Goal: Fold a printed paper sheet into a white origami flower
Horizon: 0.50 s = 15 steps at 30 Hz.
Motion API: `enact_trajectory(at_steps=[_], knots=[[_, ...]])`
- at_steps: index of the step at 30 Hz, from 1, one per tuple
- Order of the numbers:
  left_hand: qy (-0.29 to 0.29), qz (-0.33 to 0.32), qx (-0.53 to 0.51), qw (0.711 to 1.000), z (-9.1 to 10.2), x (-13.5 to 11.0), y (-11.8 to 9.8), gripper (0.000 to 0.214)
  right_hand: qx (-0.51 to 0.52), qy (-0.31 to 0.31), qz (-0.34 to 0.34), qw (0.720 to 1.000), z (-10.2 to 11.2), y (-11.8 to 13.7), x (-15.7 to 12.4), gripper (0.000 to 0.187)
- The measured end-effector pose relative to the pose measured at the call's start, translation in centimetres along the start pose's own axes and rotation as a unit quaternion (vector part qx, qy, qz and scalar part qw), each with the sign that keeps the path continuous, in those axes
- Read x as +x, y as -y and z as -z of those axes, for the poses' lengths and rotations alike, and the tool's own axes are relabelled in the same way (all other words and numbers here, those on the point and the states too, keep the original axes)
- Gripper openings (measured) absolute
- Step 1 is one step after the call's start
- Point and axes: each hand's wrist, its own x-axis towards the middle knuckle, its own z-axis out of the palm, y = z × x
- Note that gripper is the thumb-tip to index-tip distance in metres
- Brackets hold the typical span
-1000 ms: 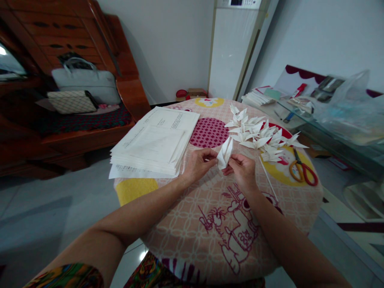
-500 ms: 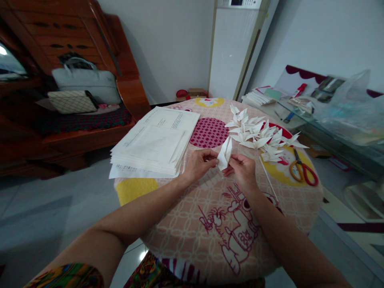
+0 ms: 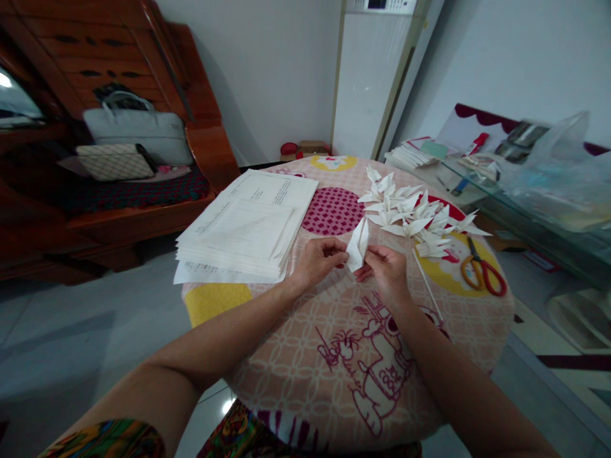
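Note:
Between my two hands is a folded white paper [image 3: 358,247], held upright just above the cloth, its top narrowing to points. My left hand [image 3: 321,259] pinches its left edge between thumb and fingers. On the other side my right hand [image 3: 387,270] grips the lower right edge, with some fingertips tucked behind it. Beyond, several folded white paper flowers [image 3: 413,207] with pointed petals lie heaped together. A thin white stick [image 3: 428,286] rests just right of my right hand.
A stack of printed paper sheets [image 3: 238,229] lies left on the round table [image 3: 296,356], which has a patterned cloth. Scissors [image 3: 482,270] with orange and red handles lie near its right edge. A glass shelf [image 3: 525,219] with a plastic bag [image 3: 548,172] stands at right; a wooden bench [image 3: 200,121] at left.

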Motion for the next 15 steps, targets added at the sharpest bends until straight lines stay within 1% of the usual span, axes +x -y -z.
enact_trajectory(at_steps=[6,11,15], knots=[[0.002,0.015,-0.029,0.999,0.04,0.21,0.28,0.02,0.004,0.003,-0.009,1.0,-0.06,0.09,-0.01,0.029],[-0.005,0.058,-0.099,0.993,0.02,0.42,0.54,0.022,0.009,0.004,-0.03,0.999,-0.16,0.49,-0.16,0.028],[0.004,0.079,-0.11,0.991,-0.05,0.37,0.49,0.026,0.006,0.007,-0.04,0.999,-0.23,0.63,-0.27,0.028]])
